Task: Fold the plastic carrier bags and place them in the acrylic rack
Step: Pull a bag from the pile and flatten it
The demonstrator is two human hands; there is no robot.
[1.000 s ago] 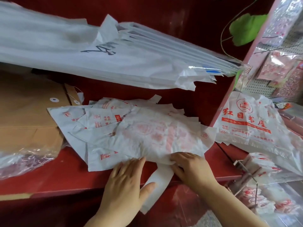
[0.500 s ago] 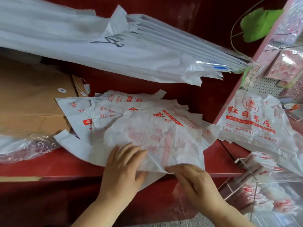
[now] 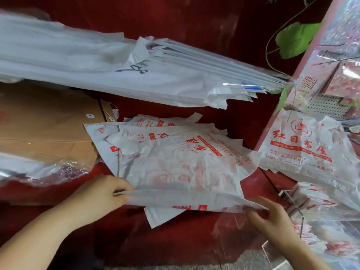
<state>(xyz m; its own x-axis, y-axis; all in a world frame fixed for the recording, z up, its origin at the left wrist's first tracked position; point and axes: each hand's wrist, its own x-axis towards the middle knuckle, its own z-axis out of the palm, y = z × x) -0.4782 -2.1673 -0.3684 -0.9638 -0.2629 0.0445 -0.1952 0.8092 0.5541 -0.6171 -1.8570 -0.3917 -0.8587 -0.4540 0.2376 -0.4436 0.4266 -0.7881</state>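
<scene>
Carrier bag [image 3: 179,172], white with red print, has its near edge raised in a fold whose long axis runs from 9 to 3 o'clock. The left hand [image 3: 101,197] pinches the fold's 9 o'clock end with curled fingers, and the blurred right hand [image 3: 272,219] pinches its 3 o'clock end. The bag lies on a loose pile of bags [image 3: 148,129] on the red counter [image 3: 253,184], with the acrylic rack [image 3: 286,193] just beyond the right hand at 3 o'clock and brown envelopes [image 3: 48,129] at 9 o'clock.
</scene>
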